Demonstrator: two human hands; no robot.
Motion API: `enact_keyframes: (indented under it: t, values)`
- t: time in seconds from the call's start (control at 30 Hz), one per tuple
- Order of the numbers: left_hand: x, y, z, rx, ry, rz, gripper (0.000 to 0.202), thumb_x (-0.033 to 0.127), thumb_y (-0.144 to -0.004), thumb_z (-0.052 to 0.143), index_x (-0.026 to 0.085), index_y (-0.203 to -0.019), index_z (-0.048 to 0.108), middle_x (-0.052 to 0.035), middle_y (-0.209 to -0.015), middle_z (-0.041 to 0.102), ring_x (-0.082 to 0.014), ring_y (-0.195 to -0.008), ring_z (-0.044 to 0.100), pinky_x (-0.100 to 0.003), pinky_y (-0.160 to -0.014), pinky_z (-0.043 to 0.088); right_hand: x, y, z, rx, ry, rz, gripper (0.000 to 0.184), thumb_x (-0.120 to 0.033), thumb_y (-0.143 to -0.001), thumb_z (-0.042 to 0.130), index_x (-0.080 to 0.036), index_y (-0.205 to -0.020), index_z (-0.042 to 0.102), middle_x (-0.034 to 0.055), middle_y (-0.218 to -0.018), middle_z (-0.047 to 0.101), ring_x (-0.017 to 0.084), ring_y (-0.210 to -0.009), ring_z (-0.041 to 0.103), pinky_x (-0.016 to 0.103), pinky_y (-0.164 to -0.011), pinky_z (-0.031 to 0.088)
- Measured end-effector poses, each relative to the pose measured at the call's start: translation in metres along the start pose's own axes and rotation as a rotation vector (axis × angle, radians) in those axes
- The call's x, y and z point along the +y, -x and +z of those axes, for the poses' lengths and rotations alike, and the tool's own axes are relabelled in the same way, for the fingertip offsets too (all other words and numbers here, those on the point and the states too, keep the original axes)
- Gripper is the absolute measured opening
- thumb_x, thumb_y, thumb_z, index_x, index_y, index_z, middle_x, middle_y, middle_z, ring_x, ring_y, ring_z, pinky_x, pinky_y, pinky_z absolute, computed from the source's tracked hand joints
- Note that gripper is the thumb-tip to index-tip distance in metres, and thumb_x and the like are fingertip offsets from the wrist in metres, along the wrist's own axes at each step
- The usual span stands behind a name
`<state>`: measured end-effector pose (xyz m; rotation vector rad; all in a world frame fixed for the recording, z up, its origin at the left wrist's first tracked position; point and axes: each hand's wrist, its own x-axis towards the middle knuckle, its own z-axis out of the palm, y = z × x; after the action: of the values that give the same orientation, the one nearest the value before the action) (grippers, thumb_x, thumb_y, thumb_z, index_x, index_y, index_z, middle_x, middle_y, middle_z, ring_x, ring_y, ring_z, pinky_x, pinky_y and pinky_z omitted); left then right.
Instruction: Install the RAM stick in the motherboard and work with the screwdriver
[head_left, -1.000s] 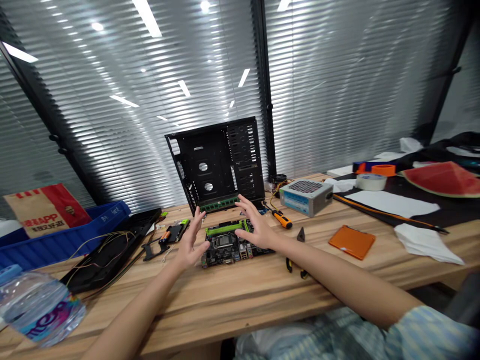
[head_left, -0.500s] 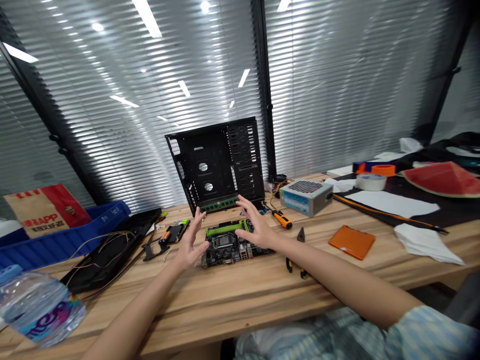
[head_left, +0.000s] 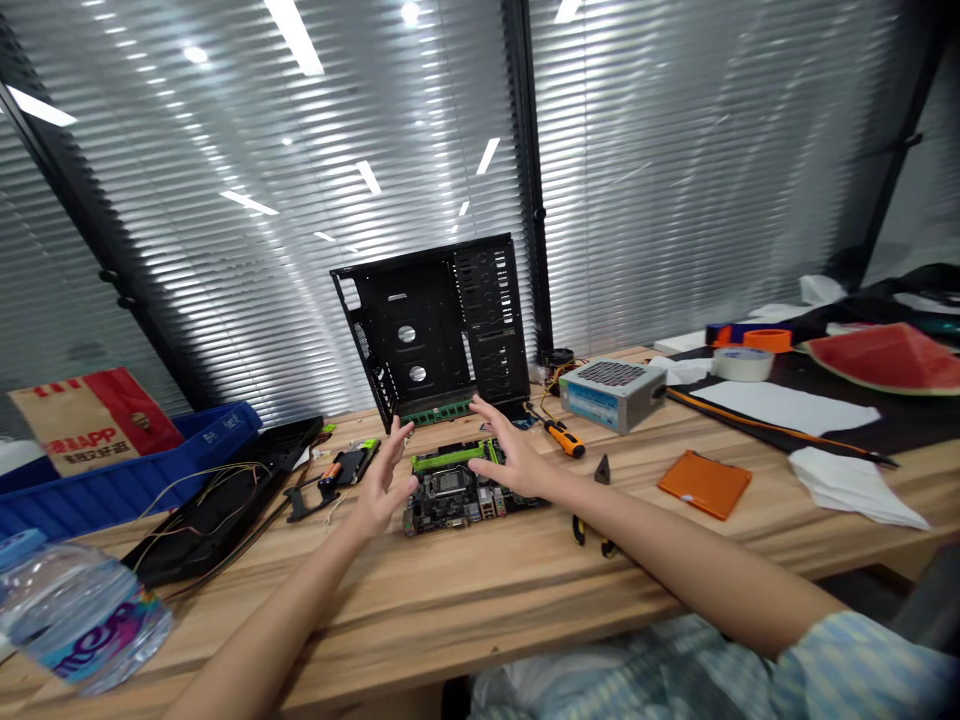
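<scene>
A black computer case panel [head_left: 431, 330] stands upright on the wooden desk [head_left: 480, 590], with a green RAM stick [head_left: 439, 415] lying along its foot. In front of it lies a motherboard [head_left: 450, 490] with green heatsinks. My left hand [head_left: 384, 478] is open with fingers spread, just left of the board. My right hand [head_left: 510, 458] is open too, its fingers over the board's far right corner. Neither hand holds anything, and I cannot tell whether either touches the board.
An orange-handled screwdriver [head_left: 564, 438], yellow-handled pliers [head_left: 592, 532], a power supply [head_left: 613, 395] and an orange flat box [head_left: 703, 484] lie to the right. A black panel with loose wires [head_left: 225, 510], a blue crate [head_left: 127, 480] and a water bottle [head_left: 75, 615] sit left.
My right hand has edged slightly left over the motherboard. My left hand has barely shifted, and the objects on the desk have not moved.
</scene>
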<state>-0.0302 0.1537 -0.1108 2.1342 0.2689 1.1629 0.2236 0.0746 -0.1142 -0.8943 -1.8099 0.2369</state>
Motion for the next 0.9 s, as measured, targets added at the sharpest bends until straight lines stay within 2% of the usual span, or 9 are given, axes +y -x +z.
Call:
enact_keyframes:
  t: [0.27, 0.4, 0.73, 0.9]
  values:
    - [-0.003, -0.004, 0.001, 0.098, 0.170, -0.161, 0.063, 0.044, -0.078, 0.069, 0.024, -0.135, 0.053, -0.0103, -0.155, 0.031, -0.0331, -0.144, 0.020, -0.048, -0.118, 0.016, 0.006, -0.002, 0.008, 0.033, -0.222, 0.176, 0.075, -0.052, -0.083, 0.061, -0.030, -0.146, 0.027, 0.0112, -0.154, 0.027, 0.029, -0.141, 0.029, 0.052, -0.110, 0.033]
    - [-0.004, -0.006, 0.001, 0.146, 0.254, -0.248, 0.068, 0.050, -0.075, 0.070, 0.023, -0.135, 0.054, -0.0109, -0.150, 0.039, -0.0350, -0.142, 0.025, -0.051, -0.117, 0.017, 0.008, -0.003, 0.011, 0.074, -0.333, 0.252, 0.075, -0.052, -0.080, 0.064, -0.031, -0.144, 0.030, 0.0109, -0.153, 0.031, 0.029, -0.141, 0.029, 0.052, -0.110, 0.032]
    - [0.005, -0.007, 0.005, 0.183, 0.368, -0.366, 0.070, 0.051, -0.071, 0.072, 0.022, -0.132, 0.056, -0.0101, -0.130, 0.059, -0.0351, -0.138, 0.034, -0.051, -0.116, 0.018, 0.015, -0.007, 0.014, 0.104, -0.391, 0.330, 0.076, -0.053, -0.077, 0.066, -0.030, -0.141, 0.032, 0.0139, -0.154, 0.028, 0.028, -0.143, 0.026, 0.054, -0.109, 0.030]
    - [0.009, -0.007, 0.006, 0.172, 0.399, -0.373, 0.067, 0.051, -0.072, 0.070, 0.024, -0.132, 0.056, -0.0093, -0.130, 0.060, -0.0343, -0.137, 0.036, -0.049, -0.115, 0.023, 0.018, -0.008, 0.015, 0.128, -0.406, 0.320, 0.074, -0.052, -0.078, 0.066, -0.031, -0.140, 0.033, 0.0133, -0.154, 0.030, 0.027, -0.142, 0.027, 0.054, -0.111, 0.028]
